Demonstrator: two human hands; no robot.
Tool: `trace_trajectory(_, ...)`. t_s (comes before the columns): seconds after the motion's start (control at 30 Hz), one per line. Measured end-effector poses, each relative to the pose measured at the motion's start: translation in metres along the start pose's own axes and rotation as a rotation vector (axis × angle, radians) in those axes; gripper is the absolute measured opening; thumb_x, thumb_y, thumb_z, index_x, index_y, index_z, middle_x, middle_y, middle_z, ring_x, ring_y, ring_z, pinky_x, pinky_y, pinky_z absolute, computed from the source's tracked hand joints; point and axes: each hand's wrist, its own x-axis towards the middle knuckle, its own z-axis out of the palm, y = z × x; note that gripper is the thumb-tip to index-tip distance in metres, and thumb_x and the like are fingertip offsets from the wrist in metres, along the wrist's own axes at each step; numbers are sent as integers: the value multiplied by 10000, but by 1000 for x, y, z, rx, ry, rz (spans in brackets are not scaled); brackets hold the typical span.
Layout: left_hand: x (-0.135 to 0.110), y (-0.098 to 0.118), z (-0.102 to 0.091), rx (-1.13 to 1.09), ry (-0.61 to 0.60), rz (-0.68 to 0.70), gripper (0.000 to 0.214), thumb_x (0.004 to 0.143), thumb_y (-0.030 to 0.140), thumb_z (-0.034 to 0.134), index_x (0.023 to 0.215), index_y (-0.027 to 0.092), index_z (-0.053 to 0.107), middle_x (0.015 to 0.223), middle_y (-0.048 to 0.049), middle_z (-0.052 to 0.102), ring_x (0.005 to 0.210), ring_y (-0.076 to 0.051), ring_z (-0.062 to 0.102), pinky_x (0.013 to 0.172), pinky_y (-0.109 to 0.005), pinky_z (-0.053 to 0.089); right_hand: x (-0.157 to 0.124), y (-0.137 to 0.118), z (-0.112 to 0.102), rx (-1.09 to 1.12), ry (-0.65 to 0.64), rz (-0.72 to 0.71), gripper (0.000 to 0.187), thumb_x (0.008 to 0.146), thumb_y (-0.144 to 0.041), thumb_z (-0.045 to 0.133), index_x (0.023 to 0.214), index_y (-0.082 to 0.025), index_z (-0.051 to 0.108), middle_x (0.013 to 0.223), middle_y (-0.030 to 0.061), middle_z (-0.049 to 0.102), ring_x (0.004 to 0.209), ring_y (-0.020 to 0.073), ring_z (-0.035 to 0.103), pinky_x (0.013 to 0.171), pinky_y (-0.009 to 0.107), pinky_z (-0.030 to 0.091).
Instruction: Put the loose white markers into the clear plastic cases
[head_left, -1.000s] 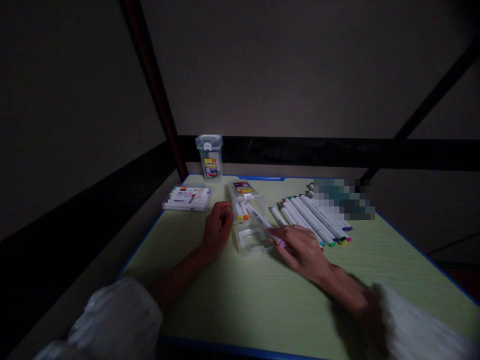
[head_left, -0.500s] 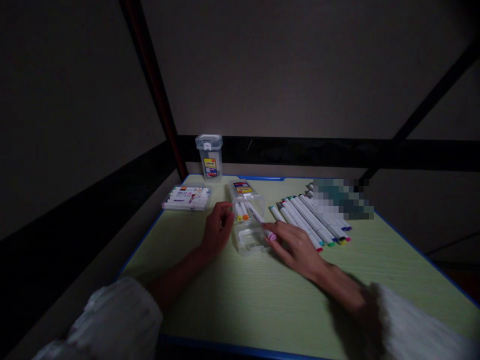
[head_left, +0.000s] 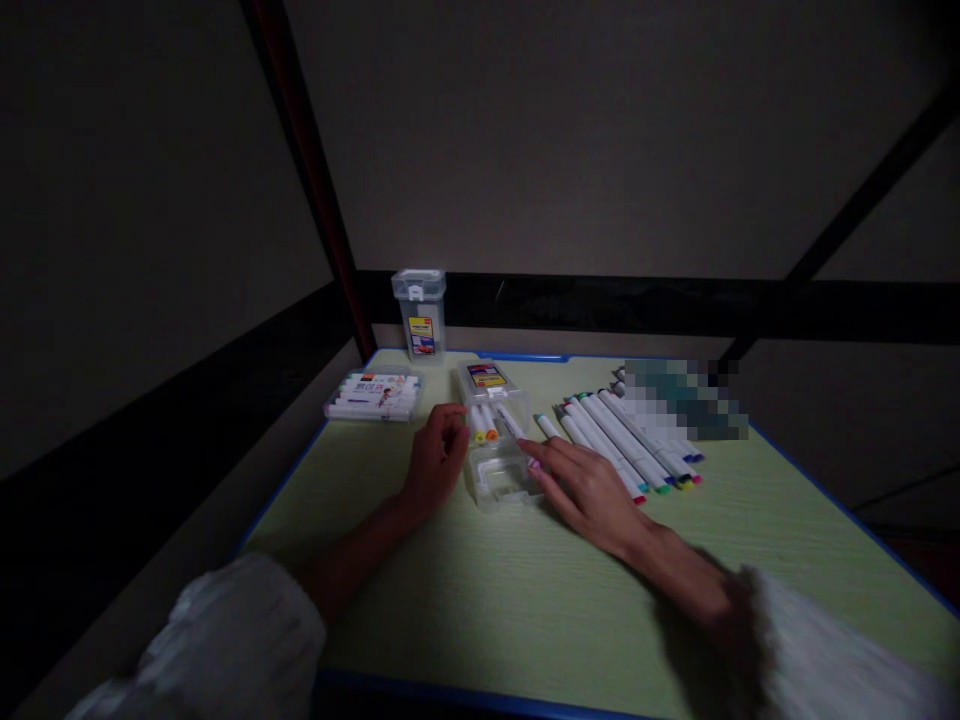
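Observation:
A clear plastic marker case lies on its side with its lid swung down toward me. Two markers with yellow and orange ends are inside it. My right hand pinches a white marker with a pinkish-purple end, whose far part is in the case mouth. Curled fingers of my left hand rest against the case's left side; part of their grip is hidden.
Several loose white markers lie right of the case, partly under a blurred patch. At the left is a filled marker box. A closed clear container stands upright at the back of the blue-edged table.
The marker in my right hand has slid farther into the case, away from me. My right fingers have shifted slightly forward and left. My left hand stays in place.

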Motion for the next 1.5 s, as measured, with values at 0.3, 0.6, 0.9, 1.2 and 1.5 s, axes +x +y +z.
trace_trajectory(0.3, 0, 2, 1, -28, 11, -15, 134, 797, 189, 442, 931, 187, 443, 603, 64, 396, 532, -75, 394, 521, -186, 310, 1, 0, 2, 48, 53, 103, 273, 879, -255, 366, 1070, -134, 518, 904, 80, 627, 763, 170, 576, 713, 324, 460)
trace_trajectory(0.6, 0, 1, 1, -36, 18, -19, 145, 801, 191, 444, 945, 186, 431, 602, 67, 392, 533, -73, 392, 524, -183, 314, 7, -5, 4, 91, 78, 145, 254, 877, -250, 368, 1034, -141, 534, 932, 87, 589, 807, 189, 558, 720, 335, 464)
trace_trajectory(0.9, 1, 2, 2, -36, 18, -20, 143, 798, 194, 446, 939, 184, 428, 592, 71, 390, 524, -70, 392, 518, -181, 316, 10, -4, 7, 87, 128, 95, 250, 875, -235, 385, 1062, -152, 529, 1046, 84, 599, 921, 214, 509, 821, 380, 414)
trace_trajectory(1.2, 2, 3, 2, -47, 15, -23, 143, 797, 189, 444, 938, 181, 424, 595, 68, 393, 528, -71, 393, 519, -184, 318, 13, -2, 9, 30, 82, 121, 291, 883, -256, 374, 1097, -169, 551, 1104, 66, 601, 916, 229, 494, 771, 390, 384)
trace_trajectory(1.5, 1, 3, 2, -44, 21, -28, 138, 799, 197, 445, 936, 185, 427, 589, 68, 395, 531, -75, 399, 529, -188, 326, 13, -7, 9, 2, -9, 143, 400, 853, -279, 422, 1245, -199, 432, 1238, 70, 508, 996, 242, 451, 783, 403, 381)
